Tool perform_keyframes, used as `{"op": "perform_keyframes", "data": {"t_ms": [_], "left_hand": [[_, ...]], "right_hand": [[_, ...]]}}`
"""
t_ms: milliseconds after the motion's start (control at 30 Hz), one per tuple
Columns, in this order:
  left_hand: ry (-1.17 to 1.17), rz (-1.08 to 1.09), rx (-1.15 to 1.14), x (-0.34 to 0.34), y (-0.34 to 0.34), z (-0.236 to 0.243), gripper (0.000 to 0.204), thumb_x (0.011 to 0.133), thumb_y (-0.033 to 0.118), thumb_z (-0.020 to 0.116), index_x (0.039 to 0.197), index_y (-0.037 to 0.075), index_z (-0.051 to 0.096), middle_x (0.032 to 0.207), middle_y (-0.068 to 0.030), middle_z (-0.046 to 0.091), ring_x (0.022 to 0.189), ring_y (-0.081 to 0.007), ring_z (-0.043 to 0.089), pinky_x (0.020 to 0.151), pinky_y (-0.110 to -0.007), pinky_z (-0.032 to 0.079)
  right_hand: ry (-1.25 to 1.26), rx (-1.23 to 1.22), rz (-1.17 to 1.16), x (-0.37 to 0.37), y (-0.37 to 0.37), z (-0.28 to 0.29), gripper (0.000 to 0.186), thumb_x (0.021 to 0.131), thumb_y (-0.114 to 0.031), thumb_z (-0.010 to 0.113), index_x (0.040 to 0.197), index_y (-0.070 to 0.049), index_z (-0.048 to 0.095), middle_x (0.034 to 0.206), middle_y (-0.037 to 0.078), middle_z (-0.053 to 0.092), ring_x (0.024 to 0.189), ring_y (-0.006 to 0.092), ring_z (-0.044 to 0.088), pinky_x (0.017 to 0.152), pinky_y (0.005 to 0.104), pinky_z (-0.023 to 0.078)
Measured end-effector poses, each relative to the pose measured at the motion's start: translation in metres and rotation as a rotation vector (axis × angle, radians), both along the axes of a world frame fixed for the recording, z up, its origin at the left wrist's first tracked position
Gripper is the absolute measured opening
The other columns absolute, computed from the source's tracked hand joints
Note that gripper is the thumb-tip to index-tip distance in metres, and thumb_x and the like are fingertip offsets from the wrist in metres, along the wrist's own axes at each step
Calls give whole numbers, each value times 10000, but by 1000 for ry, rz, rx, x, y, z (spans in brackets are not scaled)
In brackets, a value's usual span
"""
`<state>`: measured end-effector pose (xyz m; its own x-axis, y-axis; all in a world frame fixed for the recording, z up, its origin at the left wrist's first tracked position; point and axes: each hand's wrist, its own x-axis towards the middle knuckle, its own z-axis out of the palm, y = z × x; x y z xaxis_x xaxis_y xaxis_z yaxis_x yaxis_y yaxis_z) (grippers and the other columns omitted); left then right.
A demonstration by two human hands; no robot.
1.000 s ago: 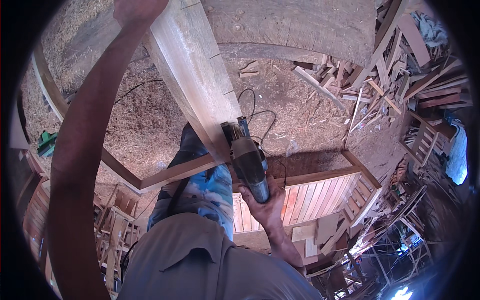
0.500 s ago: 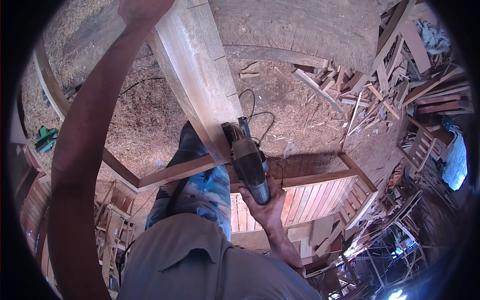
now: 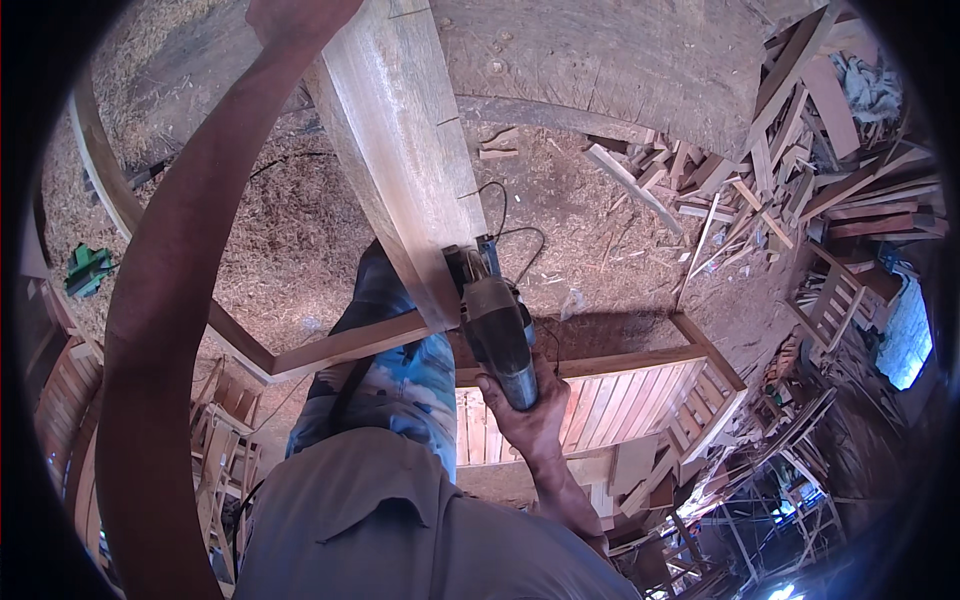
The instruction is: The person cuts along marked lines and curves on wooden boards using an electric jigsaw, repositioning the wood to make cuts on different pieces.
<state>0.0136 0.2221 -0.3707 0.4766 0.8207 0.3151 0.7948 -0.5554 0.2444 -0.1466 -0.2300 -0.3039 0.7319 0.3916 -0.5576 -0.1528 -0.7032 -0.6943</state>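
Observation:
My right hand (image 3: 535, 420) is wrapped around the rear of a corded power tool (image 3: 497, 325) with a dark barrel-shaped body, possibly a trim router. The tool's front end presses against the right edge of a long pale wooden beam (image 3: 405, 130), close to the beam's near end. Dark marks cross the beam's right edge at intervals. At the upper edge of the picture, my left hand (image 3: 300, 18) lies at the beam's far left side; its fingers are cut off by the frame. A black cord (image 3: 535, 245) loops out past the tool.
An angled wooden frame piece (image 3: 345, 345) meets the beam's near end in front of my legs. To the right stands a slatted wooden panel (image 3: 620, 400). Offcuts (image 3: 760, 190) are heaped at the far right. Shavings cover the ground, and a broad plank (image 3: 600, 60) lies beyond.
The view has shifted slightly, so the surroundings sit a little differently. The tool stays at nearly the same spot on the beam, still in my right hand.

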Motion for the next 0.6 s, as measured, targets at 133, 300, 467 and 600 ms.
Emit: {"op": "perform_keyframes", "data": {"t_ms": [133,300,467,600], "left_hand": [[-30,-9,-38,1,-2,4,1297,833,802,716,1681,-32,198,1759,-265,168,1258,-529,626,1046,-520,548],[-66,-17,15,-1,-1,-1,1294,835,788,728,1680,-33,194,1758,-268,169,1257,-537,624,1042,-529,547],[-47,-29,0,-1,2,-2,1298,826,789,736,1674,-39,207,1744,-280,209,1221,-540,643,1009,-535,561],[-41,-23,-13,0,-1,0,1294,828,790,733,1672,-42,214,1739,-287,215,1209,-539,650,1003,-537,563]], "right_hand": [[3,8,-11,-2,-1,-2,619,812,-392,946,1217,3,693,825,168,779,742,324,802,672,404,629],[12,26,-5,1,4,1,605,824,-370,940,1220,12,689,825,163,783,742,315,805,672,398,632],[110,-30,-33,4,9,10,476,857,-249,932,1178,15,702,932,72,802,831,94,723,752,296,589],[10,42,-19,-1,6,0,583,831,-336,939,1215,17,679,852,174,785,750,305,805,672,390,627]]}}
